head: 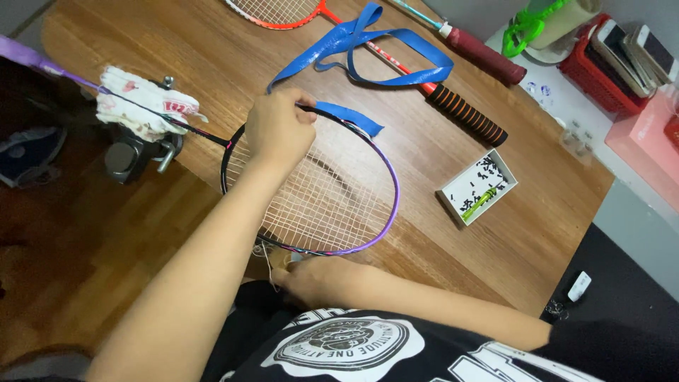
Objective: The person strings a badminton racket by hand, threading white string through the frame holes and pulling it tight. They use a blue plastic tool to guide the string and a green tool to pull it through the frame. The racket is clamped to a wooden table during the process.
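Left hand (pixel 279 127) pinches blue tape (pixel 353 117) onto the purple racket (pixel 382 177) rim — only a short stretch covered. Right hand (pixel 300 272) grips the bottom edge — most rim bare.

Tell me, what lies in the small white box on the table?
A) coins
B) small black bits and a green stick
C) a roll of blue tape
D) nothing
B: the white box on the table holds scattered small black bits and a green stick.
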